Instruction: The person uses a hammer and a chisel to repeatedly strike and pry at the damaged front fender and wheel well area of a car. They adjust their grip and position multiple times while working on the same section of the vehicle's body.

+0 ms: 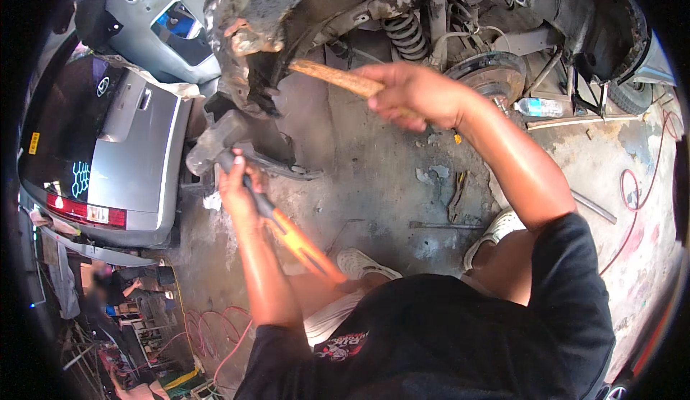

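My left hand [241, 190] grips a sledgehammer high on its black and orange handle [287, 236], just below the heavy grey head [215, 143]. The head is up beside torn, rusty car body metal [248, 55]. In my right hand [413, 94] is a tool with a bare wooden handle [334, 78], the fingers wrapped round it. Its far end reaches to the rusty edge; what it ends in cannot be made out. Behind that hand are a coil spring [407, 35] and a brake disc [496, 76] in the open wheel arch.
On the concrete floor lie pliers [457, 195], a thin metal bar [445, 225] and a pipe [595, 206]. A plastic bottle [539, 107] lies near the disc. A red hose [632, 191] loops at right. A silver car's rear [147, 163] stands at left; another person [108, 292] is beyond.
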A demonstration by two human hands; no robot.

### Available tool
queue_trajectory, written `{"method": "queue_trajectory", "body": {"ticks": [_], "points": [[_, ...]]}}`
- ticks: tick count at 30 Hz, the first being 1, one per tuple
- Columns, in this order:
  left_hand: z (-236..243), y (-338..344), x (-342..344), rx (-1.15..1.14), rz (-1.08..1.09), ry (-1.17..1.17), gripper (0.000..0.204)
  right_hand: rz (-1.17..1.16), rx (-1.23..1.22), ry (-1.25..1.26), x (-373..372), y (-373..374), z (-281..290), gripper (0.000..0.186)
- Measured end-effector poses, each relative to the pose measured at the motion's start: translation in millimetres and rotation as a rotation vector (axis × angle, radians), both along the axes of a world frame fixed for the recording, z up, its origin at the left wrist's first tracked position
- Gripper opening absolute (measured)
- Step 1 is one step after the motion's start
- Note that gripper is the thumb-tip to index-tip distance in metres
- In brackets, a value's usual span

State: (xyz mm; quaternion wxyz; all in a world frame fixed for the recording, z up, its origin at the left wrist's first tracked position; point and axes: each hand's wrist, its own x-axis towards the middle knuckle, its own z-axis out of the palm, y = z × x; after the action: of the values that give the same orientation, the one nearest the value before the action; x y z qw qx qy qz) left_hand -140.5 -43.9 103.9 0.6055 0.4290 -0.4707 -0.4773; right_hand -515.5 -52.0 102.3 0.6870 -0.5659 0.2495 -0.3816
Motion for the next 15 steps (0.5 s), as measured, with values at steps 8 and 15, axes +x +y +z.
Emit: {"method": "queue_trajectory", "body": {"ticks": [8,15], "points": [[33.9,-7.2,-19.4,-0.006,-0.084,-0.093,0.026,-0.814,-0.004,-0.280,-5.1,-33.2,-0.1,0.021],[46.6,7.2,-7.6,-0.083,-0.029,-0.173,0.028,-0.062,0.124,-0.116,-26.2,-22.5,-9.9,0.048]]}}
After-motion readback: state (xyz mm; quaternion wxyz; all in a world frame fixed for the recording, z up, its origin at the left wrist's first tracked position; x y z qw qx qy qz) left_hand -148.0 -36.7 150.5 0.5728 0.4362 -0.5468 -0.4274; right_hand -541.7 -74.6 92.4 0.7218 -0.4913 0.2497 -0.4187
